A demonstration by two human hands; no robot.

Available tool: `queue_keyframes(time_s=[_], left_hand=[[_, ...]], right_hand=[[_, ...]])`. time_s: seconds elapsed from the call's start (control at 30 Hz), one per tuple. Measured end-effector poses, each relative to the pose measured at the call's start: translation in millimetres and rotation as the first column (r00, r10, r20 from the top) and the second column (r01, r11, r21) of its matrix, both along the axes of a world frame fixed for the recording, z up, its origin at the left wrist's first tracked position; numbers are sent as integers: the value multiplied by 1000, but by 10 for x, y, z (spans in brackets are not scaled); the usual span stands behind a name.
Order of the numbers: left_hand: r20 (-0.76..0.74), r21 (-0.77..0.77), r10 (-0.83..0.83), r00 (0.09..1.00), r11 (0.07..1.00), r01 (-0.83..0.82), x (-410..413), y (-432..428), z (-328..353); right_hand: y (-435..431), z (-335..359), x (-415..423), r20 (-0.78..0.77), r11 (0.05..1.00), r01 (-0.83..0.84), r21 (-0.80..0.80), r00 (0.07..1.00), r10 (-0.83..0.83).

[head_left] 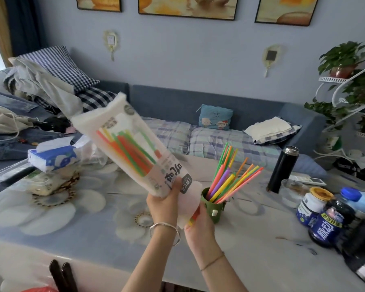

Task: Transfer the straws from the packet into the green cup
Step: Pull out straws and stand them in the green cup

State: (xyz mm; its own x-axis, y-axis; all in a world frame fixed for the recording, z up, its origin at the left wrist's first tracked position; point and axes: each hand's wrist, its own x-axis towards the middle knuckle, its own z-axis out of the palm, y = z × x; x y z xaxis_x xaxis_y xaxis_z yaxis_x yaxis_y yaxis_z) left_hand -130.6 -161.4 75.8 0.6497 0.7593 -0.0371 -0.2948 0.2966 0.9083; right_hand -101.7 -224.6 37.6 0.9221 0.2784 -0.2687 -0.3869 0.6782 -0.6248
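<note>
Gripping the crinkly translucent packet (pixel 133 150) at centre frame, the left hand (pixel 163 202) tilts it; the right hand (pixel 199 223) pinches thin plastic straws (pixel 193 217) (neon) beside the green cup (pixel 213 207).

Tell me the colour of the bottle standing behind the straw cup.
Black bottle with a silver cap, seen in the head view.

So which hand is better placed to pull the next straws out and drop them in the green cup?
The right hand: it already pinches straw ends at the packet mouth, beside the green cup. The left hand holds the packet.
</note>
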Motion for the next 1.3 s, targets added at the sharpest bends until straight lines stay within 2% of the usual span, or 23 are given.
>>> queue_keyframes(time_s=[0.07, 0.13, 0.2, 0.3, 0.37, 0.43, 0.53, 0.6, 0.67, 0.77, 0.83, 1.03, 1.17, 1.3], left_hand=[[-6, -134, 49, 999, 990, -50, 8, 32, -1], [-27, -250, 75, 997, 965, -79, 24, 71, -22], [-46, -337, 77, 996, 937, -88, 45, 113, -81], [-72, -472, 60, 996, 877, -87, 60, 172, -160], [-71, -574, 67, 995, 813, -95, 82, 243, -227], [20, -679, 74, 997, 733, -41, 105, 315, -296], [104, -744, 96, 990, 668, 14, 225, 371, -483], [77, -740, 66, 995, 673, 12, 233, 347, -478], [24, -718, 41, 999, 695, -11, 187, 264, -375], [9, -702, 16, 1000, 712, -5, 201, 148, -336], [7, -699, 9, 1000, 715, -1, 176, 130, -306], [14, -693, 69, 998, 720, -40, 170, 334, -406], [21, -686, 21, 1000, 728, -1, 197, 280, -422], [82, -682, -67, 994, 724, 105, 243, 123, -433]], right_hand=[[-37, 41, -39, 138, 969, 80, -236, 989, -48], [-101, 92, -58, 330, 863, 217, -457, 942, -63], [-162, 93, -48, 471, 795, 284, -536, 882, 2], [-232, 116, 4, 538, 745, 310, -591, 839, 78], [-323, 182, 75, 556, 741, 364, -564, 831, 14], [-446, 311, 147, 545, 779, 436, -450, 825, -147], [-577, 459, 209, 449, 815, 487, -313, 832, -325], [-548, 454, 204, 402, 844, 424, -327, 871, -282], [-456, 380, 176, 369, 870, 307, -385, 916, -159], [-333, 275, 143, 382, 825, 210, -525, 924, 7], [-327, 297, 154, 394, 808, 236, -539, 919, -5], [-619, 493, 291, 427, 846, 369, -384, 884, -191], [-628, 499, 257, 453, 841, 347, -414, 881, -140], [-534, 439, 205, 468, 838, 321, -441, 879, -91]])
